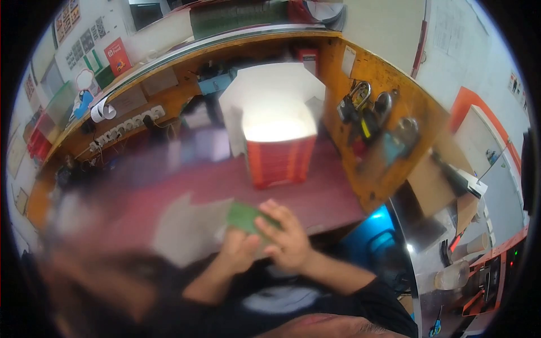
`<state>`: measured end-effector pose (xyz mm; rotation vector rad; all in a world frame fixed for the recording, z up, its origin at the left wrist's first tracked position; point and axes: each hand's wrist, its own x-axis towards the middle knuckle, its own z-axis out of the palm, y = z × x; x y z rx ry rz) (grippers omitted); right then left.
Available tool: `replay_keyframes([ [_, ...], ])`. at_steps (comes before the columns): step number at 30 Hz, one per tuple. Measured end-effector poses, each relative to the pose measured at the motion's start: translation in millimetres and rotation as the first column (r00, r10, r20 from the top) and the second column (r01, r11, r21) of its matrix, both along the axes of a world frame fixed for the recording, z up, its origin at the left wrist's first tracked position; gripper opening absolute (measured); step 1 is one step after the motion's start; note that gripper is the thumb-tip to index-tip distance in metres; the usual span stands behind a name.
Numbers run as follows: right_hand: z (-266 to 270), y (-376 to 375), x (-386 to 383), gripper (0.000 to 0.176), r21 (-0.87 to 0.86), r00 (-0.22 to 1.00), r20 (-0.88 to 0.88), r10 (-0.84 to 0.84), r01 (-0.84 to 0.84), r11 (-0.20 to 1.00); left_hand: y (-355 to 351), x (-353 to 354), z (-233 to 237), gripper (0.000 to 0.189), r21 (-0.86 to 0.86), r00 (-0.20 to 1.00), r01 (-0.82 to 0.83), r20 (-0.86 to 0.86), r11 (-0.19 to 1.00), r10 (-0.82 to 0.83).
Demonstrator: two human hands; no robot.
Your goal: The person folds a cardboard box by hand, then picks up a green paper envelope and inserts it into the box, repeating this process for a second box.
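Note:
My left hand [239,248] and my right hand [286,236] are close together at the near edge of the dark red tabletop [332,197]. Between them is a small green piece [241,217], with the fingers of both hands pressed on it. Left of it, a blurred greyish sheet [189,228] reaches my left hand; whether they are joined is unclear. Beyond my hands stands a red box [280,163] with orange stripes, its white flaps [276,84] spread open at the top.
Padlocks [360,96] hang on the wooden side panel [338,73] at the right. A power strip [127,125] runs along the back left. A blurred arm [107,276] lies at the lower left. Blue scissors [435,327] are at the lower right.

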<state>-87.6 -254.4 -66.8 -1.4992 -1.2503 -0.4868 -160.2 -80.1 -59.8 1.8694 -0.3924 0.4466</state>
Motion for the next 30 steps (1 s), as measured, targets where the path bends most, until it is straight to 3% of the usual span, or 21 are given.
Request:
replay_keyframes([
  [1, 2, 2, -6, 0.054, 0.003, 0.997, -0.067, 0.033, -0.033, 0.999, 3, 2, 3, 0.032, 0.146, 0.999, -0.048, 0.011, 0.988, 0.046],
  [5, -4, -6, -4, 0.054, -0.006, 0.939, -0.280, 0.198, -0.208, 0.978, 3, -3, 9, 0.029, 0.183, 0.969, -0.236, -0.029, 0.954, 0.246],
  [7, -2, -7, -2, 0.049, 0.087, 0.866, -0.426, 0.262, -0.249, 0.965, 12, -7, 28, 0.027, 0.211, 0.997, -0.075, -0.013, 0.975, 0.080],
  [10, 5, -15, 10, 0.046, 0.057, 0.930, -0.360, 0.073, -0.056, 0.997, 24, -8, 41, 0.024, 0.269, 0.977, 0.212, -0.024, 0.940, -0.214],
  [12, 9, -18, 18, 0.044, 0.058, 0.928, -0.356, 0.109, -0.094, 0.994, 26, -11, 45, 0.025, 0.240, 0.902, 0.432, -0.102, 0.869, -0.420],
  [14, 13, -24, 23, 0.044, 0.012, 0.909, -0.384, 0.163, -0.171, 0.985, 24, -16, 45, 0.029, 0.217, 0.861, 0.507, -0.173, 0.834, -0.478],
  [16, 10, -22, 23, 0.026, 0.119, 0.878, -0.408, 0.250, -0.220, 0.968, 33, -19, 37, 0.029, 0.243, 0.830, 0.552, -0.254, 0.797, -0.497],
  [18, -4, -20, 26, 0.015, 0.277, 0.842, -0.416, 0.343, -0.242, 0.930, 40, -25, 41, 0.028, 0.282, 0.895, 0.441, -0.203, 0.852, -0.396],
  [19, 3, -23, 21, 0.008, 0.348, 0.847, -0.432, 0.310, -0.161, 0.924, 41, -27, 43, 0.028, 0.300, 0.923, 0.382, -0.174, 0.874, -0.344],
  [22, 3, -24, 16, 0.011, 0.486, 0.825, -0.435, 0.361, -0.122, 0.865, 36, -32, 44, 0.024, 0.340, 0.997, 0.078, -0.029, 0.937, -0.072],
  [23, 7, -26, 15, 0.017, 0.473, 0.813, -0.441, 0.380, -0.150, 0.868, 33, -31, 44, 0.020, 0.303, 1.000, 0.022, 0.013, 0.953, -0.027],
  [26, 10, -21, 12, 0.023, 0.356, 0.924, -0.314, 0.220, -0.100, 0.929, 20, -27, 37, 0.025, 0.154, 0.986, -0.089, 0.151, 0.984, 0.065],
  [30, 14, -20, 8, 0.030, 0.147, 0.971, -0.191, 0.144, -0.116, 0.982, 3, -14, 49, 0.028, 0.230, 0.912, -0.071, 0.409, 0.971, -0.030],
])
